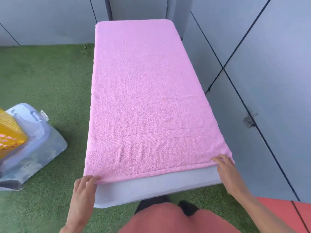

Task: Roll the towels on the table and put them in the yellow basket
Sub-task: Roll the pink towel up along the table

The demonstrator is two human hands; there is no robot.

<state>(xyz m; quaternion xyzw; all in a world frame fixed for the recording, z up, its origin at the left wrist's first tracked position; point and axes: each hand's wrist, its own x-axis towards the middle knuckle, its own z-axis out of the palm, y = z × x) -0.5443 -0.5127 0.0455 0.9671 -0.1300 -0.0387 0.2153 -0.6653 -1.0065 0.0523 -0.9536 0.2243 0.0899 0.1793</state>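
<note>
A pink towel (pixel 143 91) lies spread flat over nearly the whole white table (pixel 156 187), with its hemmed near edge a little short of the table's front. My left hand (pixel 84 187) pinches the towel's near left corner. My right hand (pixel 225 170) holds the near right corner, fingers lying on top of the cloth. The yellow basket (pixel 10 132) shows partly at the left edge of the view, with pink cloth visible through its holes.
The yellow basket stands on a pale grey upturned tub (pixel 33 148) on the green artificial grass (pixel 45 81). Grey panel walls (pixel 269 81) close in behind and to the right of the table. My orange clothing fills the bottom of the view.
</note>
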